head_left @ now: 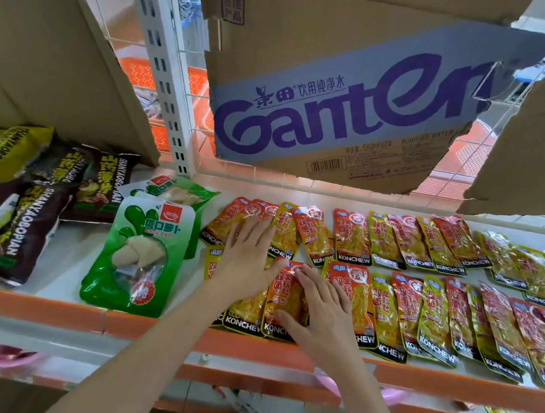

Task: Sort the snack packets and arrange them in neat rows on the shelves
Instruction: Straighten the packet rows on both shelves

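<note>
- A white shelf (61, 269) with an orange front edge carries the goods; torn cardboard (330, 86) printed "Ganten" hangs above, with wire grid and orange baskets behind it.
- Glossy red and yellow KONCHEW packets (399, 307) lie in two overlapping rows on the shelf's right part.
- Green radish pouches (141, 259) lie left of them, and dark SHANYAOBOPIAN bags (15, 219) at the far left (some yellow).
- The left hand (247, 258) lies flat on the packets, fingers straight and together.
- The right hand (316, 311) has its fingers curled round one front-row packet (287, 294).
</note>
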Demonstrator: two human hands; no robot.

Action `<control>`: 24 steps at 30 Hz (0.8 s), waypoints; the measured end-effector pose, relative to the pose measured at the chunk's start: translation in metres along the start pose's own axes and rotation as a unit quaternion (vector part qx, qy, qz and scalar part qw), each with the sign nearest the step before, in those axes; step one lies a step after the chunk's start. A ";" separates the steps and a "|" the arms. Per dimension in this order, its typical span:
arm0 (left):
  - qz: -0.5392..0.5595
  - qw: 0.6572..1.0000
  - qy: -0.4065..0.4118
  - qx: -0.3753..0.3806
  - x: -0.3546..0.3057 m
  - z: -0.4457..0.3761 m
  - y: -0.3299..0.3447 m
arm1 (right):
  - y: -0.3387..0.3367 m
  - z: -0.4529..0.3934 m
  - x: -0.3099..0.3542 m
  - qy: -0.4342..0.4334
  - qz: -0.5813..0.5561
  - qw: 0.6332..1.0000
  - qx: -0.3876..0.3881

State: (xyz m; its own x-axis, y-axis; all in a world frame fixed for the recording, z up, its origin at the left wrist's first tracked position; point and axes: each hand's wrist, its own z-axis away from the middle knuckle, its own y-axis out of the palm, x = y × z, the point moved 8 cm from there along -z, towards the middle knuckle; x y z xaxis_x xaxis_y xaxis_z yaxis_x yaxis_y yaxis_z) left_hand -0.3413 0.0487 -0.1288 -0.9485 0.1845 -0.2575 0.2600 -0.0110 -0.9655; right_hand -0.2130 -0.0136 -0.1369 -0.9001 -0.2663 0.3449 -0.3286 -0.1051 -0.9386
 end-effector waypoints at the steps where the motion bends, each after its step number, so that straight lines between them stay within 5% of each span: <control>1: -0.016 1.000 -0.004 0.023 0.000 0.000 0.009 | 0.000 0.000 0.000 0.000 0.002 1.000 0.000; 4: -0.006 1.000 -0.003 0.021 -0.001 0.002 0.010 | 0.000 -0.001 -0.001 0.005 0.001 1.000 -0.002; 9: 0.077 0.989 -0.076 -0.103 0.031 -0.017 -0.032 | 0.001 -0.001 -0.001 0.007 0.000 1.000 0.005; 14: 0.027 0.991 -0.088 0.093 0.056 -0.035 0.006 | 0.000 0.000 -0.001 0.007 -0.014 1.000 0.006; 18: 0.036 0.991 -0.122 0.048 0.057 -0.036 0.002 | -0.002 -0.001 0.000 0.008 -0.021 1.000 0.000; 24: 0.025 0.999 0.037 -0.028 0.000 -0.026 -0.010 | -0.004 -0.001 0.001 0.017 -0.042 0.999 -0.001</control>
State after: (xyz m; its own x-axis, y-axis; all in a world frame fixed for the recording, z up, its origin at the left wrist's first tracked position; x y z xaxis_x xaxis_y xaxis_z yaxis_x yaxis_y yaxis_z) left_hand -0.3388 0.0744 -0.1179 -0.9186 0.2579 -0.2995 0.3183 0.0332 -0.9474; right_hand -0.2126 -0.0120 -0.1324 -0.8784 -0.2232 0.4227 -0.4044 -0.1247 -0.9061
